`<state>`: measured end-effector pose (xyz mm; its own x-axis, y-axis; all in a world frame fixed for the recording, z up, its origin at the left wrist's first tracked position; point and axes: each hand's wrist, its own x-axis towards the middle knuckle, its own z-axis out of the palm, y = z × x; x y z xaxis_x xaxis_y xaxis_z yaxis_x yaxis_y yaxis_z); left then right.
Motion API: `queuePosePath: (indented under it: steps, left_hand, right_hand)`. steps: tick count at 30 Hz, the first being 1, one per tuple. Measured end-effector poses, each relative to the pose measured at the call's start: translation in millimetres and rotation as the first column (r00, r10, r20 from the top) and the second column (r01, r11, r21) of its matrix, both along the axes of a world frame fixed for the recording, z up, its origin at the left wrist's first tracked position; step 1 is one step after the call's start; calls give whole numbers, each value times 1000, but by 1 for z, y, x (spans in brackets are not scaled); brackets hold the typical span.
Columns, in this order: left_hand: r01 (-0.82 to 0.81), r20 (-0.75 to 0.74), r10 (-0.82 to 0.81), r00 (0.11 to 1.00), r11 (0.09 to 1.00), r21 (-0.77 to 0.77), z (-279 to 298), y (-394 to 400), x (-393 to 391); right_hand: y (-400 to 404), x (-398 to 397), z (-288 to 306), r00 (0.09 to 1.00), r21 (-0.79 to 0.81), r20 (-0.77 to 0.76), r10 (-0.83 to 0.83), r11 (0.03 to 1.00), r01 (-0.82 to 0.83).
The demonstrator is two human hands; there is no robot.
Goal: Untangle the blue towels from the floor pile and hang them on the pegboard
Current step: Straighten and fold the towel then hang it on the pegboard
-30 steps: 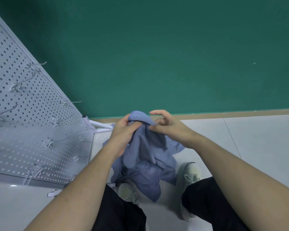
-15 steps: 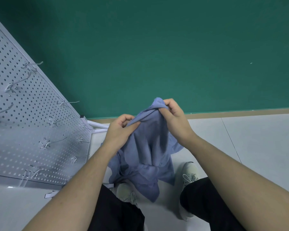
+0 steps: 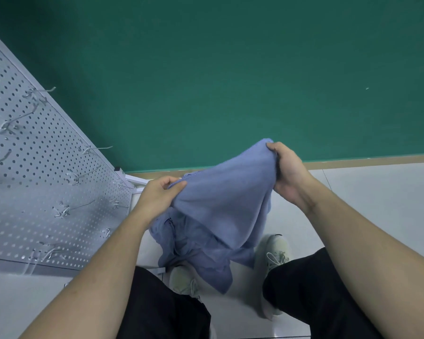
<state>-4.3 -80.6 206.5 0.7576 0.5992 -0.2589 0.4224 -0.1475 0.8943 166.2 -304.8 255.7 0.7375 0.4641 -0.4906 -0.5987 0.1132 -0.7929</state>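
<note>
A blue towel is stretched between both my hands in front of me. My left hand pinches its left edge, and my right hand grips its upper right corner, held higher. Below it more blue towel cloth hangs bunched and tangled down toward the floor between my feet. The white pegboard with several metal hooks stands to the left, and none of its hooks carries a towel.
A green wall rises straight ahead above a tan baseboard. The floor is pale tile. My two light shoes and dark trousers are below the towel. The pegboard's white foot juts out near my left hand.
My right hand has pulled its corner of the towel up and to the right, spreading the cloth wider. My left hand keeps its pinch at about the same place.
</note>
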Motion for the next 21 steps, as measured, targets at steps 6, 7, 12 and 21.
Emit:
queuePosePath:
  steps: [6,7,12,21]
  left_hand:
    - [-166,39,211,977,859,-485,13,0,2]
    - [-186,21,228,973,839,-512,16,-1,2]
    - [-109,34,195,980,674,-730,22,2,-2]
    - [-277,32,467,884,578,-768,10,0,9]
  right_hand:
    - [-2,9,-14,955,-255,296,15,965,64]
    - [-2,9,-16,945,-272,326,19,959,75]
    - [-2,14,-20,910,-319,415,-6,936,151]
    - [-2,15,-22,931,-332,362,-56,925,185]
